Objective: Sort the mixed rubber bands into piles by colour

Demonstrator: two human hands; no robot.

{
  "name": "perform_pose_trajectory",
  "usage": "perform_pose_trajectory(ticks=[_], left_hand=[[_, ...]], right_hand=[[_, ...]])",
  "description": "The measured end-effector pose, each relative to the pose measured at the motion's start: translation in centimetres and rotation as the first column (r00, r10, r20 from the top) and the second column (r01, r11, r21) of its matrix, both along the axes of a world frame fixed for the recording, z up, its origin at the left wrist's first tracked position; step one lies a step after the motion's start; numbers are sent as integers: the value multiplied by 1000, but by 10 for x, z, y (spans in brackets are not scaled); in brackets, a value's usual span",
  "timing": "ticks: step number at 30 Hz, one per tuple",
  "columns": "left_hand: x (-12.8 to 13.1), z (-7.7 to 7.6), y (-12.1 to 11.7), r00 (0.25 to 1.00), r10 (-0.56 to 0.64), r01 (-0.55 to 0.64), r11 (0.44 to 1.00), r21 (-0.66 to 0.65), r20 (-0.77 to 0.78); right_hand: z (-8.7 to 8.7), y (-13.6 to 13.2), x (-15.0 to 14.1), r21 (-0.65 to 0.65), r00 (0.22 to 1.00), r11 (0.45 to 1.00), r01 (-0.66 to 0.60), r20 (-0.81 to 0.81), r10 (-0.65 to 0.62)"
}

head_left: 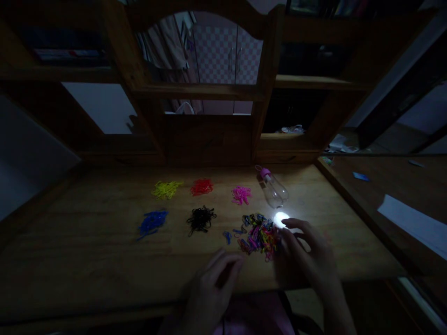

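Observation:
On a dim wooden desk (87, 242) lies a mixed pile of coloured elastic bands (260, 234). My right hand (305, 253) rests just right of that pile, fingers spread and touching its edge, holding nothing. My left hand (213, 284) hovers near the desk's front edge, below and left of the pile, fingers loosely apart and empty. Sorted heaps lie farther back: yellow (166, 189), red (201, 186), pink (240, 194), blue (152, 222) and black (200, 218). A couple of loose blue bands (227, 236) lie left of the mixed pile.
A clear plastic bottle with a pink cap (273, 188) lies on its side behind the mixed pile, with a bright light spot (281, 217) beside it. A wooden hutch with shelves (206, 90) rises behind the desk. Papers (412, 223) lie on a surface at right.

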State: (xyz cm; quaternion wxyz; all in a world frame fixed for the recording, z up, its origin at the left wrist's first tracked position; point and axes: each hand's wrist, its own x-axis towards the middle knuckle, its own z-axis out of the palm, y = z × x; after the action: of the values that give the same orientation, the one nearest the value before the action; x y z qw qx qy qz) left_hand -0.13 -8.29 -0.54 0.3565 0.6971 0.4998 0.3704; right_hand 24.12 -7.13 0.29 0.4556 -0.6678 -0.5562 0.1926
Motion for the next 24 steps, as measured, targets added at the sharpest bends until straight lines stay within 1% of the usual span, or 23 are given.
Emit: perform_pose_trajectory(ticks=[2, 4, 7, 11, 14, 16, 18, 20, 24], left_hand=[[6, 4, 2, 994, 57, -52, 997, -58, 94], [8, 9, 7, 982, 80, -57, 989, -136, 170], [3, 11, 14, 965, 85, -22, 969, -245, 248], [-2, 4, 17, 955, 95, 2, 945, -327, 282], [-2, 2, 17, 950, 98, 11, 939, -345, 297], [-1, 2, 18, 951, 96, 12, 938, -347, 293], [0, 4, 18, 955, 89, 14, 939, -343, 284], [0, 5, 18, 958, 76, 23, 940, -339, 276], [-2, 4, 18, 960, 53, 44, 941, -334, 274]], right_hand=[[4, -4, 1, -27, 976, 982, -187, 106, 189], [7, -7, -3, -39, 930, 954, -296, 216, 297], [6, -4, -16, -31, 868, 924, -382, 332, 370], [7, 8, -36, -30, 792, 891, -453, 444, 418], [10, 17, -44, -45, 760, 880, -473, 484, 433], [10, 21, -45, -62, 764, 884, -464, 478, 434], [8, 23, -44, -76, 789, 899, -432, 452, 417], [5, 24, -42, -63, 827, 917, -393, 413, 382], [4, 23, -40, 5, 925, 964, -266, 282, 254]])
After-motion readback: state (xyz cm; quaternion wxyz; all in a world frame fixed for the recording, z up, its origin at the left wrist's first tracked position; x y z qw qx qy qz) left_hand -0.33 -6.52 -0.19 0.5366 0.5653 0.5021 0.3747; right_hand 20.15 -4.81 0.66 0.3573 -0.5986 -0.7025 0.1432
